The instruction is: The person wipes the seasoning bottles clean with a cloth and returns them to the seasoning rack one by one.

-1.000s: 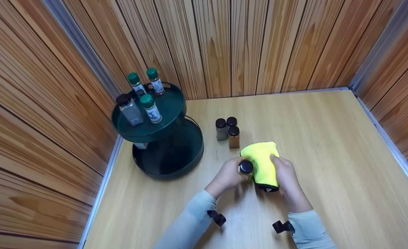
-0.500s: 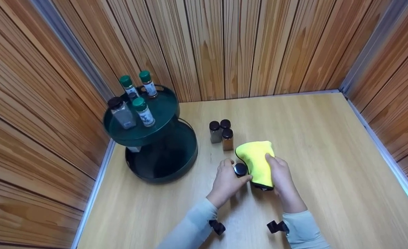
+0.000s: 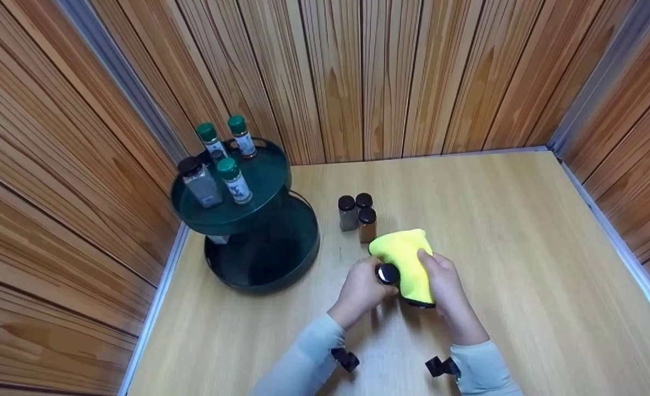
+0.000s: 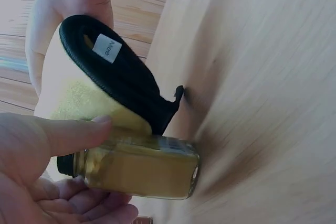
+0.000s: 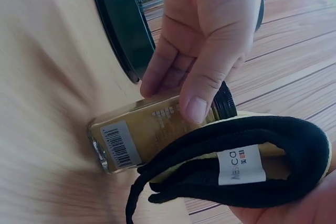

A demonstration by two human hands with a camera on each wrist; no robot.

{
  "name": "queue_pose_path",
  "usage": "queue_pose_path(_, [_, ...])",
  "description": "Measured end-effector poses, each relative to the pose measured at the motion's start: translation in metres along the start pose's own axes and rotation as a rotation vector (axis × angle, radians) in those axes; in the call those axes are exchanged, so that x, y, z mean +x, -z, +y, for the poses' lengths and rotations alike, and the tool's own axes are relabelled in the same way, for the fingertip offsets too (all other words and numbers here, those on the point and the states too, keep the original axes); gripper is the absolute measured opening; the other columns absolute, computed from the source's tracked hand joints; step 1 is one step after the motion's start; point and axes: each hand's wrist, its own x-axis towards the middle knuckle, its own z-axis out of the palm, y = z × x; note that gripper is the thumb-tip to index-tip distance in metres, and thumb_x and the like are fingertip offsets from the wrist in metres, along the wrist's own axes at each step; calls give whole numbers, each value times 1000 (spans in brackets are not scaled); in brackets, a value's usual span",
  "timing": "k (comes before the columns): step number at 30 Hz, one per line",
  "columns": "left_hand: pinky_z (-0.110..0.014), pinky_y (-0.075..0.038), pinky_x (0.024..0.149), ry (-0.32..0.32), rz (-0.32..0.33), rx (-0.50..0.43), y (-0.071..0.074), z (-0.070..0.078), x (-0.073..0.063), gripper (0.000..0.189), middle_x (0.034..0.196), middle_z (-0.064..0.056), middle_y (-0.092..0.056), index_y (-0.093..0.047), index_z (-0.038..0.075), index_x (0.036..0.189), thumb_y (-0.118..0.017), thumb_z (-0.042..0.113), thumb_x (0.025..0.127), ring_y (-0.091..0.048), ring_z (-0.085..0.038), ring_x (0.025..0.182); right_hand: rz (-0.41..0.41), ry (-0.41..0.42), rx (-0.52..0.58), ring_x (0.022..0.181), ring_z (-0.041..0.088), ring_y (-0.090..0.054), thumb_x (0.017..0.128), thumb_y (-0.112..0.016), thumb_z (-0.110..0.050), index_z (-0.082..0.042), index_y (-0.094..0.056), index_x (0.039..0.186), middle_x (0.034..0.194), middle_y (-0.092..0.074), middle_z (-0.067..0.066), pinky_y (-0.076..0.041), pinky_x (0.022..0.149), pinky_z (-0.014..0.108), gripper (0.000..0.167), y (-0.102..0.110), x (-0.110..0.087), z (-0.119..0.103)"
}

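Note:
My left hand point(image 3: 361, 290) grips a square glass spice jar point(image 4: 139, 171) with a black lid and yellow-brown contents, thumb on one side and fingers on the other. The jar stands upright close over the table; a barcode label point(image 5: 121, 146) shows on it in the right wrist view. A folded bright yellow cloth point(image 3: 403, 258) with black edging and a small white tag point(image 4: 106, 48) is in my right hand point(image 3: 450, 294), thumb on its outer face. The cloth lies against the jar's side. The right fingers behind it are mostly hidden.
Three dark-capped spice jars point(image 3: 367, 225) stand grouped just beyond the hands. On the left is a dark green two-tier round rack point(image 3: 264, 187). Its upper tier bears several bottles, some green-capped point(image 3: 235, 181). Wood-panelled walls point(image 3: 336, 82) enclose the table.
Half a second ago the left fingers were spread around the jar; now they are closed round it again. The cloth has shifted slightly left along the jar. The head view has moved a little.

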Motion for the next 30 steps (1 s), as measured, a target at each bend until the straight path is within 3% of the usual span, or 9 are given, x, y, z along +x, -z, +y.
queue_pose_path(4, [-36, -53, 94, 37, -51, -11, 5, 0, 2, 45, 109, -5, -72, -70, 11, 108, -94, 11, 70, -63, -11, 97, 5, 8, -41, 62, 20, -64, 107, -53, -35, 1, -64, 102, 73, -65, 6, -54, 57, 32, 38, -5, 0, -4])
queue_pose_path(9, [-34, -54, 90, 31, -69, 17, 8, 1, 4, 39, 101, -3, -73, -71, 14, 100, -93, 9, 69, -62, -9, 89, 6, 11, -59, 62, 20, -64, 106, -55, -31, 1, -64, 98, 72, -64, 7, -54, 57, 32, 35, -11, 4, -3])
queue_pose_path(15, [-34, -55, 90, 30, -86, 21, 9, 3, 4, 41, 101, -4, -74, -73, 10, 104, -93, 7, 69, -63, -10, 89, 34, -21, -126, 60, 17, -62, 107, -52, -30, 0, -64, 93, 69, -63, 3, -53, 57, 30, 35, -15, 14, 11])
queue_pose_path(20, [-33, -55, 92, 49, -93, 62, 9, 5, 7, 44, 105, -4, -75, -73, 9, 108, -94, 9, 69, -64, -10, 92, 38, -69, -193, 63, 16, -62, 108, -48, -31, 0, -64, 99, 72, -61, 3, -52, 59, 29, 36, -15, 20, 22])
queue_pose_path(23, [-33, -54, 92, 56, -90, 102, 9, 7, 7, 44, 105, -3, -75, -74, 9, 110, -93, 11, 70, -64, -10, 92, 40, -54, -232, 61, 16, -61, 107, -49, -32, -1, -63, 95, 70, -61, 3, -51, 57, 29, 37, -16, 21, 20])
queue_pose_path(27, [-32, -55, 86, 4, -69, 183, 10, 9, 4, 39, 95, 2, -73, -73, 10, 105, -92, 13, 71, -61, -9, 85, 24, -23, -255, 56, 16, -60, 106, -52, -32, -4, -61, 84, 65, -59, 2, -50, 53, 29, 37, -14, 20, 11])
queue_pose_path(30, [-30, -53, 77, -40, -61, 199, 9, 8, 3, 34, 86, 7, -67, -70, 12, 98, -90, 13, 70, -58, -9, 78, 11, -27, -232, 57, 16, -61, 106, -53, -33, -3, -62, 86, 66, -61, 2, -52, 54, 30, 37, -10, 13, -3])
